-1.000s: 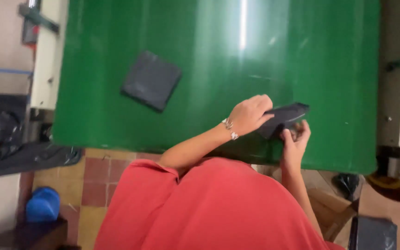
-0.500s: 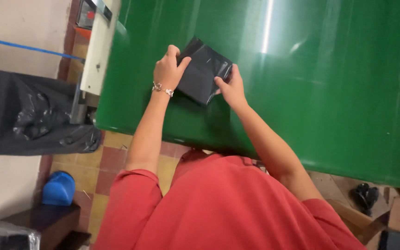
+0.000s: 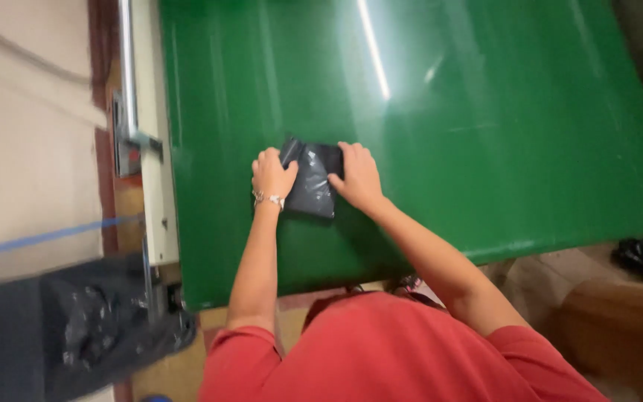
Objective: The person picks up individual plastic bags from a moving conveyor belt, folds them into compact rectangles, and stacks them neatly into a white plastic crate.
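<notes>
1. I counted two hands, the left hand (image 3: 273,173) and the right hand (image 3: 357,177).
2. I saw one dark plastic packet (image 3: 311,182).
3. One green table (image 3: 485,134) lay beneath.
4. One black bag (image 3: 91,327) sat beside it.

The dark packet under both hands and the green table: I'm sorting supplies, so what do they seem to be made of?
The dark packet looks like thin, glossy plastic film: it wrinkles and glints. The green table looks like a smooth, shiny sheet, perhaps plastic or rubber, since it reflects a bright streak of light. The left hand and right hand press on the packet.
</notes>
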